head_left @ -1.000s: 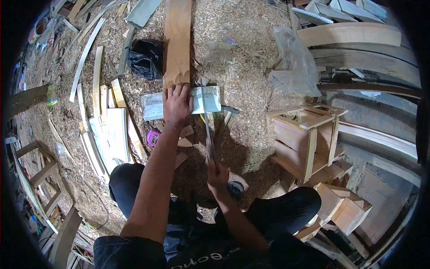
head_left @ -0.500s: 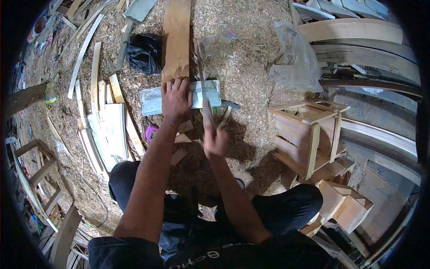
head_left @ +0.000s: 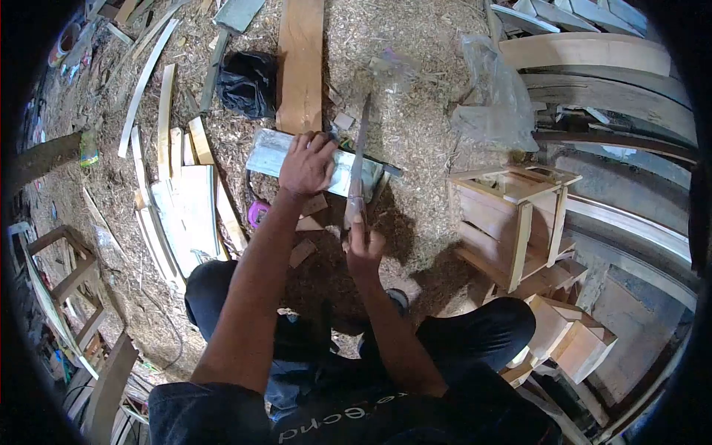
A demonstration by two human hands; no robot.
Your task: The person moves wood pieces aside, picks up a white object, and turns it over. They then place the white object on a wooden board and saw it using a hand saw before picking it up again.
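Observation:
My left hand point(head_left: 306, 163) presses on a pale, whitish board point(head_left: 265, 156), its fingers curled over the far edge. The board lies at a slant on the ground in front of me. In my right hand point(head_left: 363, 251) is the handle of a handsaw point(head_left: 361, 141), its long blade pointing away from me across the board's right part. A long brown plank point(head_left: 300, 67) stretches away just beyond my left fingers. Beyond the board, near the saw blade, lies a small wood offcut point(head_left: 343, 121). A pink tape measure point(head_left: 258, 213) sits left of my left forearm.
Wood shavings cover the ground. A black plastic bag point(head_left: 247, 84) lies beside the plank, with pale wood strips point(head_left: 165, 111) to the left. Clear plastic sheeting point(head_left: 493, 104) and a small wooden frame point(head_left: 519, 185) are at right. Several curved boards point(head_left: 586, 53) lie farther right.
The pale board has turned clockwise and shifted right, away from its squarer position at the plank's end. The saw and my right hand have moved right and slightly nearer to me.

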